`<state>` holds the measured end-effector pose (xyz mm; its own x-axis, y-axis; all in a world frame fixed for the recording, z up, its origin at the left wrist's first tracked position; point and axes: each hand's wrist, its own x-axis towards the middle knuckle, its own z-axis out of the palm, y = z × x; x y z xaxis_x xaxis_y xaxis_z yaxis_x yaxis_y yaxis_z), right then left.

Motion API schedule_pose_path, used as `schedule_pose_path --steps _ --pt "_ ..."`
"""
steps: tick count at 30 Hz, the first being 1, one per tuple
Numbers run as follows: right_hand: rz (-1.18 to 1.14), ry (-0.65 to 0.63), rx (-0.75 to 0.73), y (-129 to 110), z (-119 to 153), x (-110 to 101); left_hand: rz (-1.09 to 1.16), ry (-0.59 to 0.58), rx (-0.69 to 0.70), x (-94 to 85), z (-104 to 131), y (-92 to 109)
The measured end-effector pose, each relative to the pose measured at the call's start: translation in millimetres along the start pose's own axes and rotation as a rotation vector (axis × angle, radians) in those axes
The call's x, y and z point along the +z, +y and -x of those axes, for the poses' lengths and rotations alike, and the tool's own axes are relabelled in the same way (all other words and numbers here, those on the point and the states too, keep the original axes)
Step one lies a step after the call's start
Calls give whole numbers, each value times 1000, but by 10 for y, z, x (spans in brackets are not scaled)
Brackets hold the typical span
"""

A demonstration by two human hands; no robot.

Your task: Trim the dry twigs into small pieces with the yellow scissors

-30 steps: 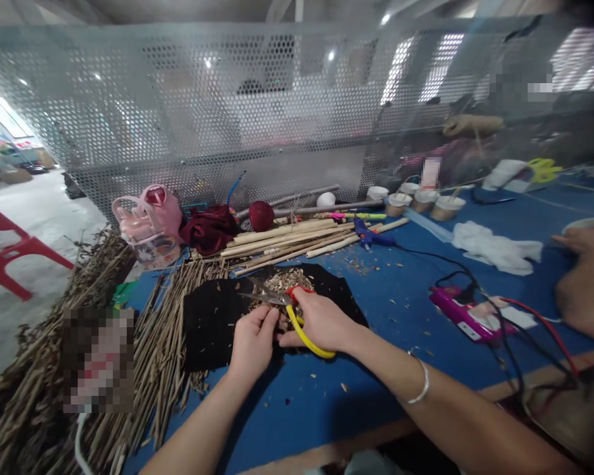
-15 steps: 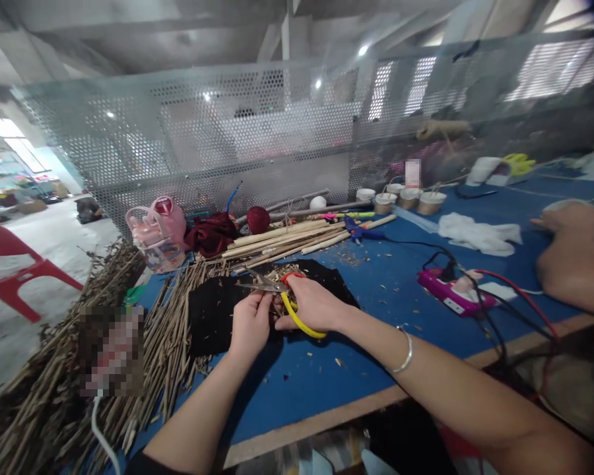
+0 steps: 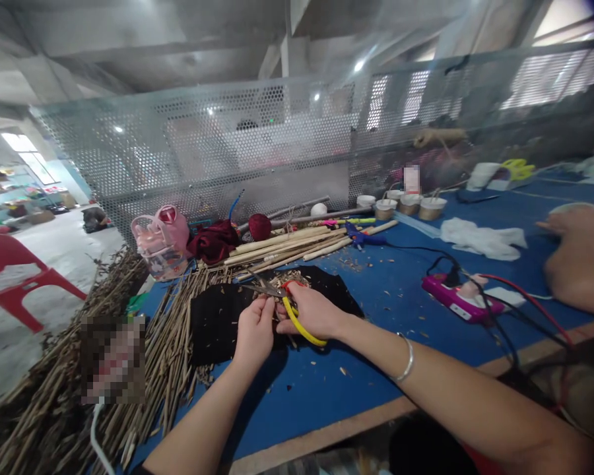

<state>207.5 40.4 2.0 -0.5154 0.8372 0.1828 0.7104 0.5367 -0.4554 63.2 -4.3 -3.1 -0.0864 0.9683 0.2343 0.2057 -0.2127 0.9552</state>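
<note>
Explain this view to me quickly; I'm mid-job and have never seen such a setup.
There is no machine here: you see a person's two bare hands. One camera, worn on the head, looks forward and down at them. The right hand holds metal scissors with yellow and red handles, blades pointing left. The left hand is pinched close beside the blades; what, if anything, it grips is too small to tell. Beneath lies a black cloth strewn with pale brown chips, on a blue tabletop. Thin dry brown stalks lie to the left, pale wooden sticks and a blue glue gun beyond, a purple power strip to the right. The blurred hand at far right is someone else's.
</note>
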Motion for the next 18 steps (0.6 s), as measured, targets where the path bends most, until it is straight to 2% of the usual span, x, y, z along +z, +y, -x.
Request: schedule_pose_path --steps 10,18 --pt "-4 64 -62 -33 34 -75 -169 11 99 -2 17 -8" --pt "43 82 45 -28 17 42 -216 47 118 -23 9 5"
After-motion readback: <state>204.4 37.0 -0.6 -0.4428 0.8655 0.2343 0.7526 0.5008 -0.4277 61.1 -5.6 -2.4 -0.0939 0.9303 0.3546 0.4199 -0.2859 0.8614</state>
